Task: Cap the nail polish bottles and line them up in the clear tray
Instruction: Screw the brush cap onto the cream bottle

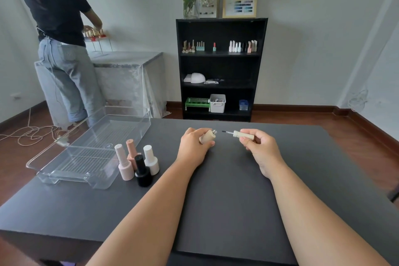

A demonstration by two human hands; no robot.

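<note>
Left hand [194, 147] grips open beige bottle [207, 136] tilted above table [226, 201]. Right hand [261, 147] pinches brush cap [243, 134], brush tip near bottle neck, apart. Four capped bottles [138, 163] beside clear tray [90, 147].

A single head-worn camera looks forward and down across a dark table [237, 190] (both forearms reach in from the bottom edge), with a black shelf [221, 67] at upper centre against the far wall.

Black bookshelf [221, 67] against pale wall [302, 28], wooden floor [356, 136].
</note>
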